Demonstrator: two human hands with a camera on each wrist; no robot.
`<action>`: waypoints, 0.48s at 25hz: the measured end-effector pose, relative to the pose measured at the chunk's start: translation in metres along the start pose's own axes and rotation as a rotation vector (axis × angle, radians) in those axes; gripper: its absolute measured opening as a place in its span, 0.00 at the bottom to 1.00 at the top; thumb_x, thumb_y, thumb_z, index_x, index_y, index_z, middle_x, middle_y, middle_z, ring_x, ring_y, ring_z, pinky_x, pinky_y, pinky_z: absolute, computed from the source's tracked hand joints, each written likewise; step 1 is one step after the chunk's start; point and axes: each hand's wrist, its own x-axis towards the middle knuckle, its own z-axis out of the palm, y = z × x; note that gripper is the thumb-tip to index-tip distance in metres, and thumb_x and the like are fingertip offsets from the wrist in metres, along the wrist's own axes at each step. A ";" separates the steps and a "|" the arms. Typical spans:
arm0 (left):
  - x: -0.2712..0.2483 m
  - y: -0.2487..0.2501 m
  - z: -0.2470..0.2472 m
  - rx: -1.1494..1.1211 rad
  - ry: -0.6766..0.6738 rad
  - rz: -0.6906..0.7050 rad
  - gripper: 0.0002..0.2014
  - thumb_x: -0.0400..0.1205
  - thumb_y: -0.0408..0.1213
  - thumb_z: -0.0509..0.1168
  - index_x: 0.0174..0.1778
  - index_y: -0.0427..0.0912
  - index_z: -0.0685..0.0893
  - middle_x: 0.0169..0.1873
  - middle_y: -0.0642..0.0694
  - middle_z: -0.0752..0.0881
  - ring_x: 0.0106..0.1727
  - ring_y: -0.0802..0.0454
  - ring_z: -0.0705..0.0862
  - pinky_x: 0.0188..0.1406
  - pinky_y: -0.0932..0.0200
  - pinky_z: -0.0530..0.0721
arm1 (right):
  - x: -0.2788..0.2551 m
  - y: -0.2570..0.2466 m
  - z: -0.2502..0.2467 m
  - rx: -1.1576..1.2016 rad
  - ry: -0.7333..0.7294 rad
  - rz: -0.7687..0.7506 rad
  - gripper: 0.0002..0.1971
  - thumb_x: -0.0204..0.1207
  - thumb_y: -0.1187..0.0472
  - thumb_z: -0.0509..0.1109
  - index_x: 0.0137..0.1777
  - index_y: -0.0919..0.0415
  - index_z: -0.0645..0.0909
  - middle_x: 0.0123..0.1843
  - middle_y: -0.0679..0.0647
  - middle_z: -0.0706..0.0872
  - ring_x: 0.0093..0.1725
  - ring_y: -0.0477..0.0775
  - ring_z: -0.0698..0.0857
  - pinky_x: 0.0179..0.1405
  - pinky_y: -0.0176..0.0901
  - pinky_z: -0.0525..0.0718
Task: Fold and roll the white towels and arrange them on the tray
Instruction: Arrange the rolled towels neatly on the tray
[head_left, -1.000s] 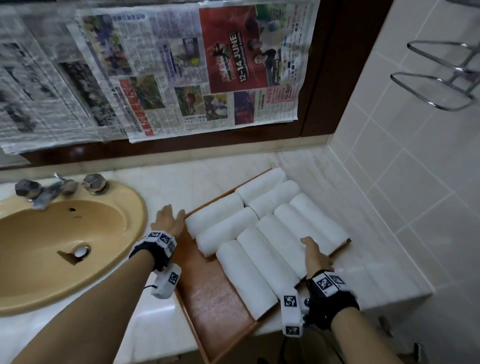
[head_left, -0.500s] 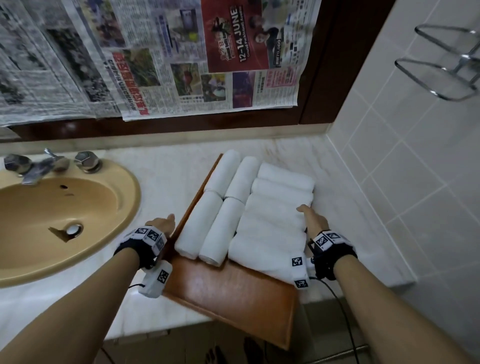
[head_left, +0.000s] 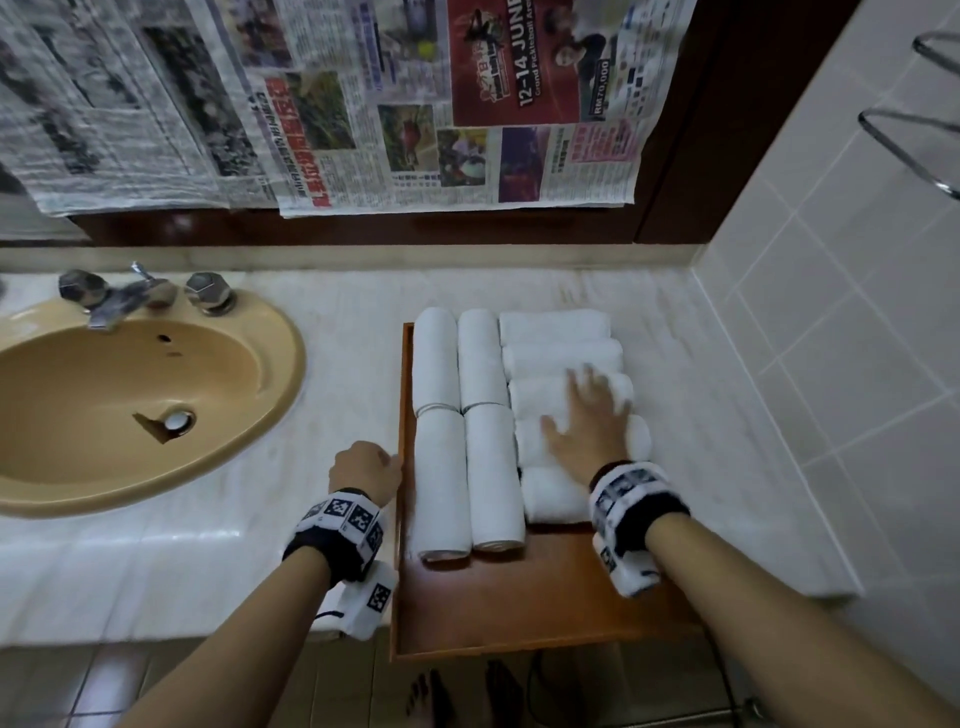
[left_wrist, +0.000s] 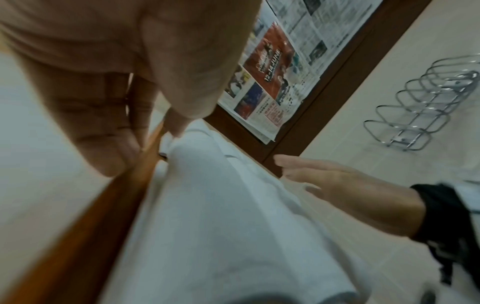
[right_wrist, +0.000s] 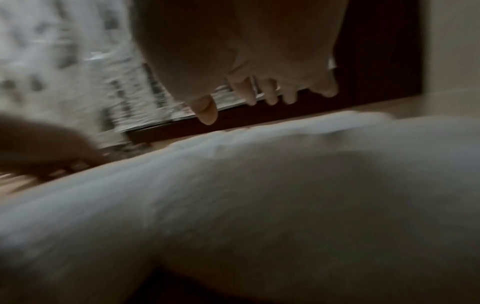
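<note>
Tabletop (head_left: 337, 374): pale marble, running from your sink (head_left: 130, 395) on the left to the tiled wall (head_left: 831, 312) on the right, with a low upstand at the back. Above it hung newspaper (head_left: 363, 104) over a dark wood frame. A wire rack (left_wrist: 420, 107) was fixed to the tiled wall.

Sink: tan oval basin with a chrome tap (head_left: 124, 296) at its far rim.

Tray (head_left: 519, 597): brown wood, set between sink and wall, its near end overhanging the tabletop edge above the floor tiles (head_left: 208, 686). The near part of the tray floor lay bare.

Towels (head_left: 488, 467): nine white rolls on the tray. Four lay lengthwise in two columns on the left; five lay crosswise, stacked front to back on the right, packed touching one another. The right-hand rolls reached over the tray's right edge.

Left hand (head_left: 366, 470): your fingers (left_wrist: 103, 131) were curled at the tray's left rim, thumb down against the nearest roll; a pinch on the rim.

Right hand (head_left: 587, 421): flat, fingers spread wide over the crosswise rolls, holding nothing; the picture was blurred there.

Open room: a bare strip of marble on either side of the tray, and behind it to the upstand.
</note>
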 end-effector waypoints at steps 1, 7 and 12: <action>-0.003 0.008 0.003 -0.023 0.048 0.056 0.21 0.83 0.51 0.63 0.33 0.37 0.85 0.33 0.40 0.88 0.38 0.41 0.87 0.43 0.51 0.87 | -0.012 -0.017 0.014 -0.050 -0.035 -0.180 0.35 0.85 0.45 0.53 0.86 0.55 0.43 0.87 0.52 0.40 0.85 0.53 0.40 0.81 0.67 0.36; -0.009 0.038 0.036 0.033 -0.017 0.078 0.28 0.86 0.58 0.52 0.62 0.34 0.78 0.60 0.36 0.82 0.60 0.39 0.81 0.57 0.50 0.76 | -0.026 -0.043 0.065 -0.283 -0.112 -0.373 0.35 0.81 0.44 0.33 0.85 0.60 0.39 0.87 0.54 0.37 0.85 0.50 0.39 0.78 0.73 0.35; -0.018 0.036 0.068 -0.253 0.135 0.130 0.21 0.89 0.48 0.49 0.64 0.31 0.71 0.61 0.35 0.74 0.62 0.39 0.74 0.65 0.49 0.70 | -0.027 -0.041 0.078 -0.277 -0.055 -0.399 0.34 0.82 0.47 0.38 0.85 0.63 0.46 0.87 0.57 0.45 0.86 0.53 0.47 0.78 0.74 0.35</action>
